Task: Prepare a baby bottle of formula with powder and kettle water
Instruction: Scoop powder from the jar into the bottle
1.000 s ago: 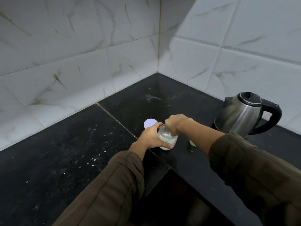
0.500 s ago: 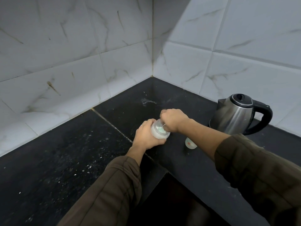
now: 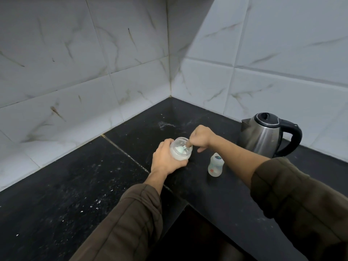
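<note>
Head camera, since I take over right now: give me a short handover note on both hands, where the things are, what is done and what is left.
Left hand: grips the open powder jar, tilted with its mouth up toward the camera.
Right hand: pinches the scoop, whose tip is inside the jar.
The baby bottle stands upright on the black counter, apart from the jar. The kettle stands behind it, lid shut.
Done: jar opened, scoop in the powder.
Left: probably powder into the bottle, then kettle water. Whether the bottle holds anything cannot be told.
</note>
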